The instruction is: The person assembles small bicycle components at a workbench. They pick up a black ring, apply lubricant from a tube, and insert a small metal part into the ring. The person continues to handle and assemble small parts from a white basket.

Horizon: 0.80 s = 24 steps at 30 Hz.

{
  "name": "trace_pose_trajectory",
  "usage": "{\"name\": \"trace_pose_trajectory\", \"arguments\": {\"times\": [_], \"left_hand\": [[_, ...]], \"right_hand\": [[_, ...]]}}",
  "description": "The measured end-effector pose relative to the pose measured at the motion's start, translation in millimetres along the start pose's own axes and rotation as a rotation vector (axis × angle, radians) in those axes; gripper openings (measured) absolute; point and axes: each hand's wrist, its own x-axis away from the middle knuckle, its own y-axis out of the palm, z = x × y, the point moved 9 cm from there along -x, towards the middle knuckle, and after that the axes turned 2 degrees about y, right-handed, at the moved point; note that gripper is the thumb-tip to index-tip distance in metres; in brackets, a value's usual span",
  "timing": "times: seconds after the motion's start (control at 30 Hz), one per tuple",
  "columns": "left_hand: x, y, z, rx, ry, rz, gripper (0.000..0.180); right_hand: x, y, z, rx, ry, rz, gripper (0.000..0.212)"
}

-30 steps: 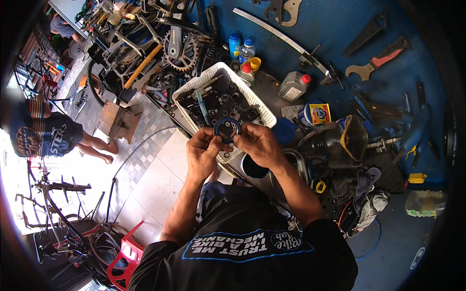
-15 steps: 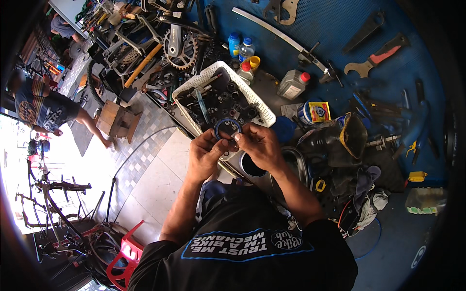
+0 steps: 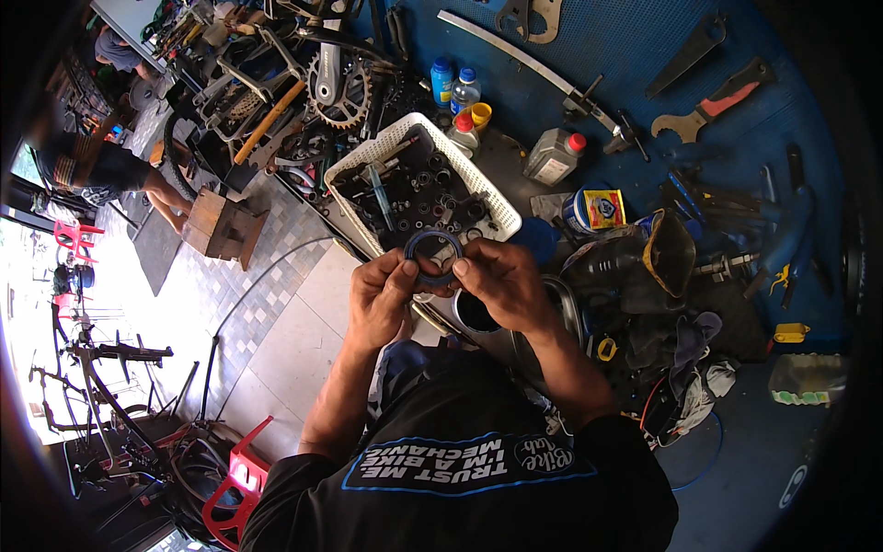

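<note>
A dark ring-shaped part (image 3: 433,232), like a bearing or seal ring, is held between my two hands. My left hand (image 3: 380,293) pinches its left side between thumb and fingers. On the opposite side my right hand (image 3: 501,283) grips the rim the same way. The ring faces up with its round opening visible. Just beyond it stands a white plastic basket (image 3: 501,204) full of small dark bike parts. A pale blue tool-like stick (image 3: 381,199) lies among those parts.
Bottles, including a grey one with a red cap (image 3: 555,158), stand on the bench behind the basket. A tub (image 3: 593,212) and rags (image 3: 694,345) are to the right. Tools hang on the blue board. A wooden block (image 3: 221,228) and another person (image 3: 120,170) are at left.
My hands have spread slightly apart and turned the ring so its opening shows more squarely. The person at the left has shifted further back.
</note>
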Motion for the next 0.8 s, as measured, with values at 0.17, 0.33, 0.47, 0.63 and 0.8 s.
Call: {"name": "trace_pose_trajectory", "arguments": {"times": [0.17, 0.33, 0.47, 0.63, 0.8], "left_hand": [[-0.1, 1.4, 6.0, 0.031, 0.026, -0.041, 0.033], [1.0, -6.0, 7.7, -0.148, 0.033, 0.007, 0.032], [1.4, -8.9, 11.1, -0.313, 0.046, 0.050, 0.031], [-4.3, -15.6, 10.0, -0.468, 0.044, -0.012, 0.034], [-11.5, -12.7, 15.8, -0.583, 0.014, -0.134, 0.039]], "right_hand": [[2.3, 1.9, -5.9, 0.049, -0.003, -0.004, 0.018], [-5.0, 2.1, -11.9, -0.101, -0.099, 0.092, 0.011], [-8.1, -2.4, -11.9, 0.001, -0.078, 0.084, 0.010], [-9.9, -3.5, -13.4, 0.157, -0.075, 0.141, 0.010], [-15.7, -1.5, -8.9, 0.093, -0.047, 0.148, 0.020]]}}
